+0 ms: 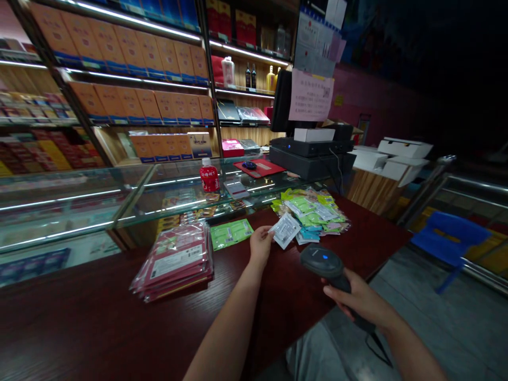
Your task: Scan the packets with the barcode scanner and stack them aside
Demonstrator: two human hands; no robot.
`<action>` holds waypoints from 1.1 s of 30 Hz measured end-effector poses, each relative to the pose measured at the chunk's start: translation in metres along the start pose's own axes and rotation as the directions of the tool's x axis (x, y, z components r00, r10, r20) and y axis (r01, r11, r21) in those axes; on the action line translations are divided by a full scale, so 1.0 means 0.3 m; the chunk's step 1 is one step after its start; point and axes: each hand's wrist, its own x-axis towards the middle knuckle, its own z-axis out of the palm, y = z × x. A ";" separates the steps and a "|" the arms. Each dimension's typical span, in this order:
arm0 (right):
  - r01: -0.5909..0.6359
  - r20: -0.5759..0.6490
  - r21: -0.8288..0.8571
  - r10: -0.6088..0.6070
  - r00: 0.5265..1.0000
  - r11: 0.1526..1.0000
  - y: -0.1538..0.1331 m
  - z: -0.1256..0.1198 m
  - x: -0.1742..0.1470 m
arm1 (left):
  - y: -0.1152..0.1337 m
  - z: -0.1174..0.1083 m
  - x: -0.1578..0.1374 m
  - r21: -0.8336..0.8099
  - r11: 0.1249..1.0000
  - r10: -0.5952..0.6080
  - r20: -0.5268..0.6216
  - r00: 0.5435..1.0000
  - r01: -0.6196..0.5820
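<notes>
Between its fingers, my left hand [261, 244] pinches the edge of a small silver-white packet [286, 230] with printing on it. My right hand [362, 296] is wrapped around the handle of a dark barcode scanner [322, 259], whose head points toward the packet and shows a small blue light. Just behind the packet lies a heap of green, yellow and blue packets [311, 207]. Left of my left hand, green packets [231, 233] lie flat on the dark red table [238, 296]. Farther left is a stack of red items in clear plastic sleeves [178, 259].
A glass display counter [135, 193] runs along the back, with a red bottle [209, 175] on top. Behind the heap stand a monitor [281, 100] and a black cash drawer [307, 161]. A blue chair [450, 238] is at right. The scanner's cable [381, 349] hangs below my right hand.
</notes>
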 end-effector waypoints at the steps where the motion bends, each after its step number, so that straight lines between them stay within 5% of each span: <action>1: -0.007 0.003 0.009 0.007 1.000 1.000 0.001 -0.001 0.003 | -0.001 -0.001 -0.002 0.004 1.000 0.004 0.003 1.000 -0.004; 13: 0.024 0.070 -0.023 -0.022 0.997 0.999 -0.041 -0.017 0.048 | 0.009 0.003 -0.010 0.174 0.983 0.061 0.003 0.998 -0.061; 21: -0.007 0.033 0.048 0.006 0.999 0.999 -0.046 -0.008 0.085 | 0.010 0.004 -0.021 -0.010 1.000 0.018 -0.018 1.000 -0.019; 26: 0.018 0.026 0.218 -0.024 0.999 0.976 -0.103 0.017 0.138 | 0.058 -0.026 -0.010 -0.120 0.990 0.049 -0.212 0.976 -0.076; 33: -0.013 0.054 0.603 -0.024 0.998 0.798 -0.146 0.079 0.274 | 0.120 -0.157 0.003 0.000 0.984 0.151 -0.517 0.843 -0.176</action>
